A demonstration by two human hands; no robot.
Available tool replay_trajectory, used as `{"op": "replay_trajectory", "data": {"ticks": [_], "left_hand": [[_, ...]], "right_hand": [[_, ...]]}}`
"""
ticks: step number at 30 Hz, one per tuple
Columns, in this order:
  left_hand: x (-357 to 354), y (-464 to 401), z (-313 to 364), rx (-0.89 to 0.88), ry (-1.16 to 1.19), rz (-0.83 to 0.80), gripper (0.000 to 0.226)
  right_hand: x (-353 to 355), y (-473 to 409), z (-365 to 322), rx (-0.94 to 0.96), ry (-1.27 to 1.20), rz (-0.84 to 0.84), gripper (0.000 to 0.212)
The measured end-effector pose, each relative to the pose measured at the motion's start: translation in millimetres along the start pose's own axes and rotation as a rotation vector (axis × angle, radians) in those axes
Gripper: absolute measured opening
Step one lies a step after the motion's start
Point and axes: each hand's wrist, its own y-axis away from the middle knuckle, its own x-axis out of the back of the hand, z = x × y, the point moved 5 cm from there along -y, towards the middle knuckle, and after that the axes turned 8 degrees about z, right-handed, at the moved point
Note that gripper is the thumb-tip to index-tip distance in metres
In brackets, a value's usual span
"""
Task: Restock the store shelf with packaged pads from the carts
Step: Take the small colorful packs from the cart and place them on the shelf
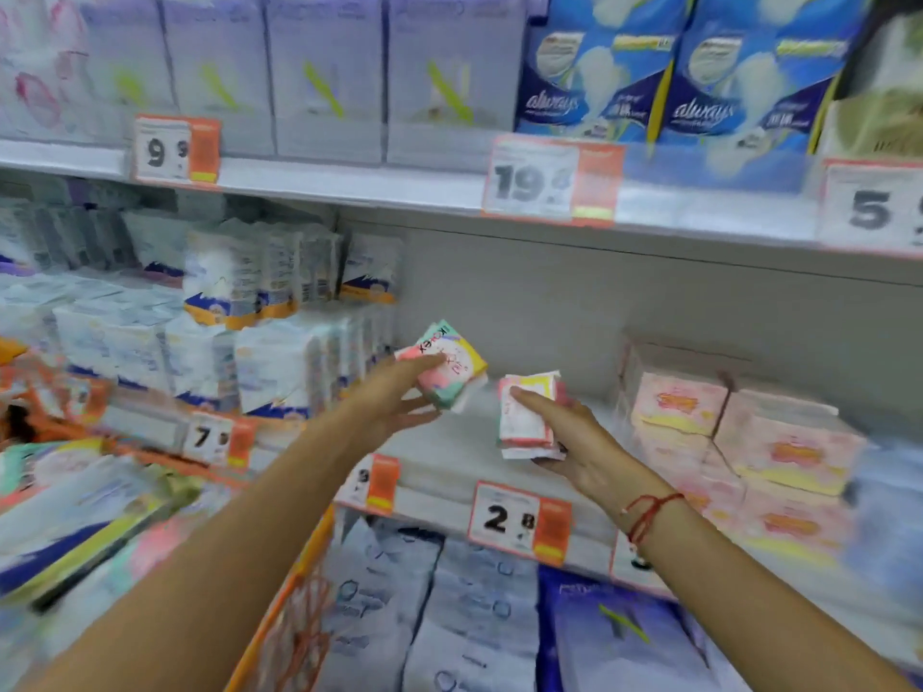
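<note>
- Head view: your left hand (394,399) holds a Kotex pack (446,363); your right hand (574,437) clasps several slim packs (528,417), all above the bare shelf gap (449,457).
- That loose right-hand stack could fan apart and slip.
- Release too near the shelf lip and packs could tip into the orange cart (294,606).

Glossy plastic-wrapped pad packs (446,364), matt white shelf (349,184), paper price tags (519,520)
</note>
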Motion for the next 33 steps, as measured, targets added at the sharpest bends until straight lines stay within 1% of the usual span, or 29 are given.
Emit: {"op": "replay_trajectory", "data": {"ticks": [1, 2, 5, 8, 11, 13, 14, 15, 16, 17, 18, 19, 20, 22, 24, 27, 29, 31, 33], "left_hand": [[-11, -18, -4, 0.027, -0.013, -0.012, 0.015], [-21, -34, -7, 0.047, -0.033, -0.018, 0.011], [-41, -73, -17, 0.101, -0.104, -0.012, 0.014], [-60, -93, -29, 0.177, -0.059, -0.056, 0.012], [-70, -105, -36, 0.185, -0.013, -0.099, 0.014], [-71, -111, -43, 0.153, 0.005, -0.110, 0.017], [-70, -110, -48, 0.134, 0.011, -0.117, 0.019], [-71, -110, -51, 0.118, 0.010, -0.132, 0.020], [-71, -109, -54, 0.106, -0.013, -0.146, 0.017], [-70, -110, -60, 0.102, -0.066, -0.154, 0.014], [-69, -110, -66, 0.093, -0.130, -0.158, 0.014], [-67, -112, -70, 0.071, -0.184, -0.161, 0.019], [-66, -117, -73, 0.046, -0.220, -0.163, 0.027], [-66, -128, -77, 0.006, -0.284, -0.163, 0.040], [-67, -140, -76, -0.055, -0.399, -0.160, 0.042], [-70, -155, -73, -0.172, -0.636, -0.192, 0.038], [-73, -160, -72, -0.197, -0.665, -0.244, 0.033], [-76, -163, -73, -0.209, -0.663, -0.281, 0.035], [-80, -165, -72, -0.229, -0.655, -0.284, 0.038]], "right_hand": [[5, -16, 0, 0.012, 0.005, 0.021, 0.014], [9, -30, 0, 0.012, 0.007, 0.037, 0.011], [14, -63, 5, -0.018, 0.070, 0.048, 0.012], [20, -83, 10, -0.009, 0.189, 0.094, 0.030], [27, -92, 13, 0.018, 0.235, 0.142, 0.042], [30, -96, 11, 0.098, 0.314, 0.186, 0.045], [31, -92, 9, 0.162, 0.416, 0.195, 0.046], [30, -88, 5, 0.229, 0.555, 0.169, 0.051], [26, -83, 2, 0.283, 0.736, 0.099, 0.059], [21, -76, 2, 0.303, 0.917, -0.010, 0.063], [18, -70, 4, 0.285, 1.011, -0.093, 0.063], [16, -66, 4, 0.284, 1.050, -0.135, 0.060], [16, -65, 1, 0.284, 1.034, -0.121, 0.057], [22, -73, -7, 0.286, 0.972, -0.023, 0.045], [27, -85, -8, 0.262, 1.069, -0.009, 0.043], [33, -103, -6, 0.163, 1.157, -0.032, 0.054], [31, -112, -5, 0.129, 1.182, -0.060, 0.059], [30, -116, -6, 0.131, 1.164, -0.079, 0.063], [33, -116, -9, 0.153, 1.102, -0.072, 0.068]]}}
